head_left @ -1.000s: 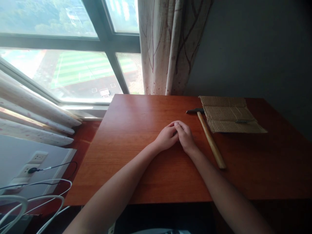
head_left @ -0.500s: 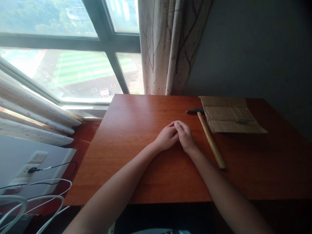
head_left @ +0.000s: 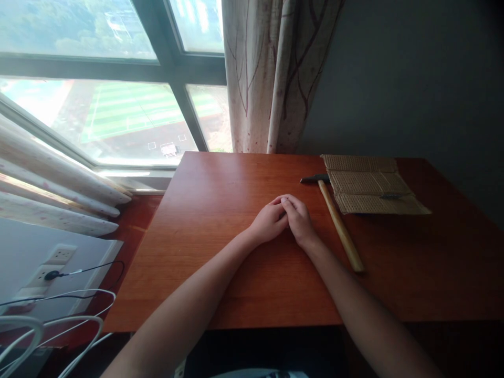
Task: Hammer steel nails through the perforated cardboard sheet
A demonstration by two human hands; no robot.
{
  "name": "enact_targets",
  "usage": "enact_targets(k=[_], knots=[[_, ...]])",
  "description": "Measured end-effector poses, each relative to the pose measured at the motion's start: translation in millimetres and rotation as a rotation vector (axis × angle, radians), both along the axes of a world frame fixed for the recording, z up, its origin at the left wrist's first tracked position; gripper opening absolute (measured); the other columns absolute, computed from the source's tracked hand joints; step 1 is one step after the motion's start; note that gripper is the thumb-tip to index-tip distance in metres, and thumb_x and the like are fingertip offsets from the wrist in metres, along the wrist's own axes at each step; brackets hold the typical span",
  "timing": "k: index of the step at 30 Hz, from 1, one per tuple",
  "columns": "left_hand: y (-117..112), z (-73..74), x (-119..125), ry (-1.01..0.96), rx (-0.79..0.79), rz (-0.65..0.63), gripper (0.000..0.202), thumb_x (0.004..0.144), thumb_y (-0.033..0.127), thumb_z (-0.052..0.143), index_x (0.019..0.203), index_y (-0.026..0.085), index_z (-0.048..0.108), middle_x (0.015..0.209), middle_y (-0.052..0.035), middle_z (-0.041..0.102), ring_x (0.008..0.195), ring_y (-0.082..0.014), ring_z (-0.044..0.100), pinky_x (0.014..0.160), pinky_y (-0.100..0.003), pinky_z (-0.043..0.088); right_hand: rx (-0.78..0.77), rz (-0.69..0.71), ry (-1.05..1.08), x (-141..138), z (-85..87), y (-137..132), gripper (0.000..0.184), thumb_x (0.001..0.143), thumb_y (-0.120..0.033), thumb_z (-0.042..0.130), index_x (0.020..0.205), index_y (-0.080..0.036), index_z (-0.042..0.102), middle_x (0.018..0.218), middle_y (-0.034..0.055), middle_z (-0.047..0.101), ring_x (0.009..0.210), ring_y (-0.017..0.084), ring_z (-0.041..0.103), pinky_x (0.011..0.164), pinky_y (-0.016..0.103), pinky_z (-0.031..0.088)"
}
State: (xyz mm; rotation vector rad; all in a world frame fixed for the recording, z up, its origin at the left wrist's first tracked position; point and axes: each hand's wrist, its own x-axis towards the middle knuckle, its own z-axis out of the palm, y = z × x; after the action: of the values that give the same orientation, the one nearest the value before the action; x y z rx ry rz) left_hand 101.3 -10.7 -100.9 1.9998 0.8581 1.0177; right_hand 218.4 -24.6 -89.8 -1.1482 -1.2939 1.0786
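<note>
My left hand and my right hand rest side by side on the reddish wooden table, near its middle. Their fingers are curled and the fingertips of the two hands touch; nothing shows inside either hand. A hammer with a pale wooden handle and a dark metal head lies just right of my right hand, not touched. Its head points toward a folded piece of corrugated cardboard at the back right. A small dark metal piece lies on the cardboard.
A patterned curtain hangs behind the table's far edge, beside a large window. At the lower left, a wall socket holds a plug, and white cables loop below it. A dark wall stands at the right.
</note>
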Motion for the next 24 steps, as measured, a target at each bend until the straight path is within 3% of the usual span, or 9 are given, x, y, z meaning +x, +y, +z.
enact_targets(k=[24], knots=[[-0.6,2.0,-0.2,0.012,-0.002,-0.012,0.019,0.088,0.017,0.052,0.085,0.011,0.070,0.111,-0.0141,0.069,0.100,-0.0226,0.066,0.089,-0.032,0.053,-0.006,-0.003,-0.018,-0.2,3.0,-0.7,0.024,0.090,-0.037,0.049,0.078,-0.022,0.064,0.078,0.0018,0.068,0.079,0.021,0.063,0.074,0.031,0.048]])
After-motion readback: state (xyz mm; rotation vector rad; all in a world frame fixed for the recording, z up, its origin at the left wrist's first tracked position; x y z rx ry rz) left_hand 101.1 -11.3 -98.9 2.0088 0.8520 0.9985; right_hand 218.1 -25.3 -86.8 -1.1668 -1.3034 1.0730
